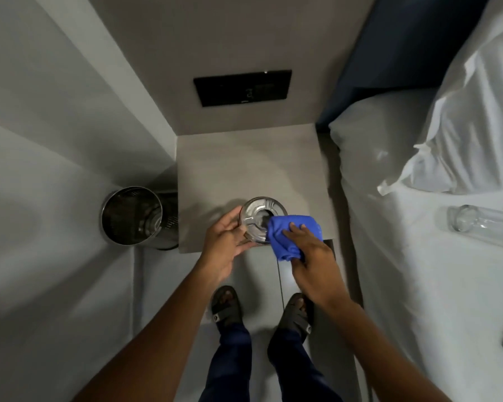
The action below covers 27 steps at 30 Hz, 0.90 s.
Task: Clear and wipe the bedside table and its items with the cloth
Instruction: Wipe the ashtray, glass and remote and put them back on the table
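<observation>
Round metal ashtray point(260, 220) at front edge of bedside table point(244, 169), cupped by left hand point(225, 242), fingers curled around its side. Blue cloth point(290, 235) bunched under right hand point(311, 256), pressed on ashtray's right rim. Steel bin point(134, 216) left of table; glass bottle point(482, 226) lying on bed point(418, 285).

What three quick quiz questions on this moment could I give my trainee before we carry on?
1. True or false: the right hand presses the blue cloth onto the round metal ashtray.
2. Where does the clear glass bottle lie? A) on the bedside table B) on the bed C) in the metal bin
3. Fill in: the left hand steadies the ______.

Key: 1 true; 2 B; 3 ashtray.
</observation>
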Available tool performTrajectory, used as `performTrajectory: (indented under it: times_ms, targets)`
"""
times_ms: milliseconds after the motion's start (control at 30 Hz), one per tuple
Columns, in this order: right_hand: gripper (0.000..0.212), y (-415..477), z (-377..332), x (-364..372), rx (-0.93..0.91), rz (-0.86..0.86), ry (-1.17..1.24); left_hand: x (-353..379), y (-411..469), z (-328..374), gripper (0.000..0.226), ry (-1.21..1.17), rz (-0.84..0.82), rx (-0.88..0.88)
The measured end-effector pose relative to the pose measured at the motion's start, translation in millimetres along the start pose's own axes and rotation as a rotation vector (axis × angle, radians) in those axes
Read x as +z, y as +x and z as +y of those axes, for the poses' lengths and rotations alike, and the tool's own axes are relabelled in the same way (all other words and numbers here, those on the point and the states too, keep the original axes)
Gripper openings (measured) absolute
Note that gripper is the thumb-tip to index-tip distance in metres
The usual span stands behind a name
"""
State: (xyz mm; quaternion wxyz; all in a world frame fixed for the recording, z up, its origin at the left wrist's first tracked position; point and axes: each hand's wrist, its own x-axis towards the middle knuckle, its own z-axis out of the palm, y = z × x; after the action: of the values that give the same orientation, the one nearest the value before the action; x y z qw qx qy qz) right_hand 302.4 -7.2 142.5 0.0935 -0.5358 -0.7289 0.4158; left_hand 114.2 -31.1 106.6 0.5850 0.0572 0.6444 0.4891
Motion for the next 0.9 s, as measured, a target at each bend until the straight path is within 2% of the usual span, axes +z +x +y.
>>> performTrajectory:
  times_ms: [100, 233, 433, 533, 633, 767, 900]
  targets:
    - [0.056, 18.0, -8.1, 5.2, 0.059, 0.02, 0.003, -15.5, -0.2, -1.0, 0.048, 0.058, -0.045, -0.022]
    - [0.058, 41.8, -32.4, 25.8, 0.012, -0.063, -0.126, -26.1, -2.7, -1.6, 0.048, 0.139, -0.113, -0.028]
    - [0.06, 36.3, -71.0, 78.0, -0.177, -0.154, -0.227, -54.3, 21.1, 15.5, 0.039, 0.079, 0.051, 0.016]
    - [0.057, 41.9, -74.4, 89.3, -0.068, -0.059, -0.203, -77.1, 45.6, 31.2, 0.05, 0.042, 0.1, 0.007]
    - [0.055, 66.2, -73.1, 92.0, 0.047, 0.048, -0.024, -95.6, 83.1, 47.9, 0.049, 0.037, 0.143, 0.011]
    - [0.043, 105.0, -71.1, 91.3, 0.188, 0.061, 0.169, -111.7, 140.7, 62.2, 0.051, 0.035, 0.186, 0.021]
    - [0.038, 125.5, -54.8, 91.0, 0.207, 0.082, 0.218, -116.8, 197.2, 68.1, 0.053, 0.021, 0.243, 0.035]
